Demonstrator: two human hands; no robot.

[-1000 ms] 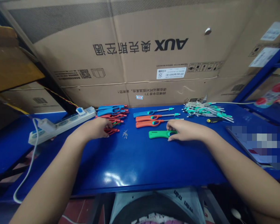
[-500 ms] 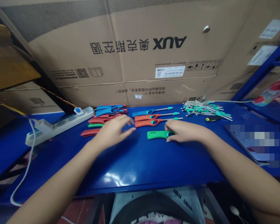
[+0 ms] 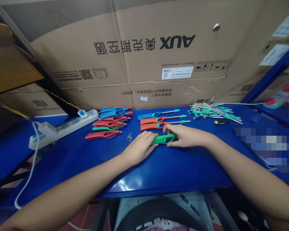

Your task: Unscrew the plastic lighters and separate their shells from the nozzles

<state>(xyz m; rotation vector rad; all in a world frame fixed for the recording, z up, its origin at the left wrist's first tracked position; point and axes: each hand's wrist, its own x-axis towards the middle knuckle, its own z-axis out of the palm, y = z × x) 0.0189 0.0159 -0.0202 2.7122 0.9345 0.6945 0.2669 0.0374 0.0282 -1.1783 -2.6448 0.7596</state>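
Observation:
A green lighter handle (image 3: 162, 139) lies level just above or on the blue table, held at both ends. My left hand (image 3: 141, 146) is closed round its left end, and my right hand (image 3: 183, 134) grips the trigger end, hiding its tip. Behind them lie two orange lighters (image 3: 151, 126) and a blue lighter (image 3: 148, 116) with metal rods pointing right. To the left, red lighter casings (image 3: 103, 134), blue casings (image 3: 115, 113) and a green one are stacked in a loose column. A small heap of screws (image 3: 129, 137) sits just left of my left hand.
A pile of metal rods with teal parts (image 3: 212, 112) lies at the back right, a yellow-black screwdriver (image 3: 220, 122) by it. A white power strip (image 3: 65, 126) runs along the left. A large cardboard box (image 3: 144, 64) stands behind the table (image 3: 125, 179).
My left hand has come rightward from beside the red casings and closed on the green lighter handle. My right hand stays on its other end. The screws now show fully.

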